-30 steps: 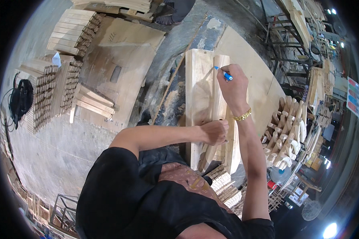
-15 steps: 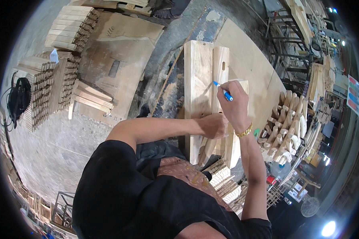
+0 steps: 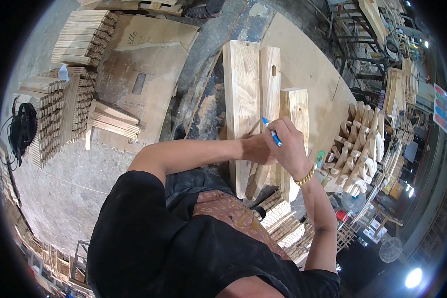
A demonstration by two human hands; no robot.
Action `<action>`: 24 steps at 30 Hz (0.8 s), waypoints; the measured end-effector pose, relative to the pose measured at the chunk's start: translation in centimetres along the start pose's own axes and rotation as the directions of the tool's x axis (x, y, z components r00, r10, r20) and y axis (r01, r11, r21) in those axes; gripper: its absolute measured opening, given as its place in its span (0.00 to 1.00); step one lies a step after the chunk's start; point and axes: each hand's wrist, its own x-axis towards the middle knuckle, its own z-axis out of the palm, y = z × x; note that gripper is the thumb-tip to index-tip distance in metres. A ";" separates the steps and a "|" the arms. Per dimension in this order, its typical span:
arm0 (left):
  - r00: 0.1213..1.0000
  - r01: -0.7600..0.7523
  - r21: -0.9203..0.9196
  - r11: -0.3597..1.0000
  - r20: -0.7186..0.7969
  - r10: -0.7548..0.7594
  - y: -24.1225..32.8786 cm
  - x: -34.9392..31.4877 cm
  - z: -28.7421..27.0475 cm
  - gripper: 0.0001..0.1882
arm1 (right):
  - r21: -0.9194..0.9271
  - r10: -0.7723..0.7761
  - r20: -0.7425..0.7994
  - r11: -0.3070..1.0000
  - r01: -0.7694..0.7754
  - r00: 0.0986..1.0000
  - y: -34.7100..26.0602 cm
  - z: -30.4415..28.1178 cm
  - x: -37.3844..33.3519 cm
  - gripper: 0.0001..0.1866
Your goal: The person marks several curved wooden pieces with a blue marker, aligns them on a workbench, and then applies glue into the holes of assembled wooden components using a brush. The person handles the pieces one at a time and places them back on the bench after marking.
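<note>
My right hand point(image 3: 290, 151), with a gold bracelet at its wrist, grips a blue and white pen point(image 3: 273, 133). The pen slants over a long wooden piece with an oval slot point(image 3: 269, 89), and I cannot tell whether it touches the wood. My left hand point(image 3: 257, 148) is curled low over that same piece, partly behind the right hand; what its fingers hold is hidden. Along the slotted piece's left side lies a wider wooden beam point(image 3: 242, 84). A shorter wooden block point(image 3: 296, 107) lies to the right, partly covered by my right hand.
A flat brown board point(image 3: 303, 54) lies beneath the wood. Stacked shaped slats point(image 3: 82, 37) and a cardboard sheet point(image 3: 151, 54) are on the left, by a black bag point(image 3: 23, 129). Curved wooden parts point(image 3: 360, 144) are piled at right. Further slats point(image 3: 283, 218) lie near my body.
Both hands are nearer each other, and the pen tip is lower along the slotted piece, closer to my left hand. The view has shifted slightly, uncovering more of the shorter block.
</note>
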 end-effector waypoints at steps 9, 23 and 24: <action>0.964 0.240 -0.316 0.918 -0.032 -0.263 -0.3 -0.8 1.1 0.04 | 0.012 0.025 0.055 1.000 -0.025 0.998 -0.7 -0.1 -0.4 0.06; 0.992 -0.022 -0.102 0.995 -0.122 0.010 -0.2 0.0 0.2 0.07 | 0.026 0.051 0.036 0.998 -0.052 0.998 -0.4 -0.3 0.2 0.06; 0.976 -0.138 0.031 0.990 -0.163 0.142 -0.5 0.1 0.8 0.10 | 0.019 0.039 0.024 0.999 -0.039 0.999 -0.1 -0.2 0.8 0.06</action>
